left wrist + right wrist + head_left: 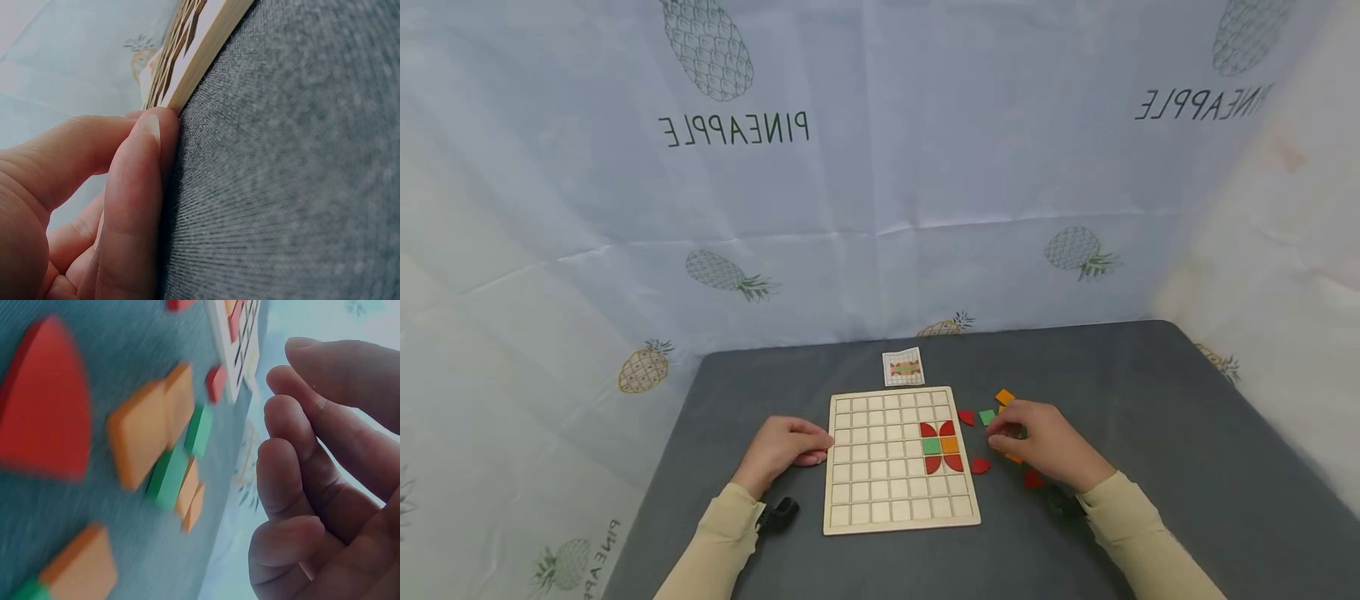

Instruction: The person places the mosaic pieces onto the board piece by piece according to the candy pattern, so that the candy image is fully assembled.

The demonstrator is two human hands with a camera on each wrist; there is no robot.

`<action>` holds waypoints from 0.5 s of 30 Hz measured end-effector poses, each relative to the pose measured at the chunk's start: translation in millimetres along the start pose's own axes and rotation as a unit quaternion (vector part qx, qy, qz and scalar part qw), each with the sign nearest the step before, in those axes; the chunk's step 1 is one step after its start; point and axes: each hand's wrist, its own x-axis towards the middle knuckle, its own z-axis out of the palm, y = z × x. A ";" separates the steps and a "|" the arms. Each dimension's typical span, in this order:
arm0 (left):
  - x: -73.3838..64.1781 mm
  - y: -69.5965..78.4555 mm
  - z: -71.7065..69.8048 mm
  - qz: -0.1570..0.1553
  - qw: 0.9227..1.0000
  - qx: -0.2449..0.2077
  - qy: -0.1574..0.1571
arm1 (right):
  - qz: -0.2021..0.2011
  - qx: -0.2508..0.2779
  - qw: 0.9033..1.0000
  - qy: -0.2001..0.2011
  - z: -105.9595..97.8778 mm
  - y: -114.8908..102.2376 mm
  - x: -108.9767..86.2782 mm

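A light wooden grid board [880, 492] lies flat on the table. My left hand [782, 450] pinches its left edge between thumb [134, 194] and forefinger. Toward the board's right side, a green square tile [931, 446] and an orange square tile [950, 444] sit side by side in cells, with red rounded tiles [953, 463] above and below them. Over the loose tiles right of the board hovers my right hand [1048, 442], fingers loosely bent and nothing held. Beneath it in the right wrist view are orange tiles [140, 434], green tiles [167, 479] and a red rounded tile [47, 403].
A small printed pattern card [903, 367] lies just beyond the board. Loose red tiles [981, 466] rest close to the board's right edge. The dark grey table [775, 375] meets a pineapple-printed cloth [880, 167] at its back.
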 end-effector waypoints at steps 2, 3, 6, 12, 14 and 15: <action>-0.3 -0.5 0.0 -0.002 1.000 0.000 0.001 | -0.001 0.001 1.000 0.002 -3.9 5.9 -2.6; -0.4 -0.8 -0.1 -0.002 1.000 -0.001 0.002 | 0.000 0.000 1.000 0.004 -5.4 8.7 -3.6; -0.2 -1.1 -0.5 0.000 1.000 -0.001 0.002 | 0.005 -0.009 1.000 0.010 -10.1 16.5 -6.3; 0.2 -1.5 -1.0 0.007 1.000 -0.001 -0.001 | 0.029 -0.023 0.999 0.008 -15.7 31.2 -11.8; 0.2 -1.5 -1.0 0.008 1.000 0.000 -0.002 | 0.033 -0.024 0.999 0.007 -17.0 34.9 -14.9; 0.2 -1.6 -1.0 0.008 1.000 0.000 -0.002 | 0.034 -0.026 0.999 0.006 -17.7 36.6 -16.8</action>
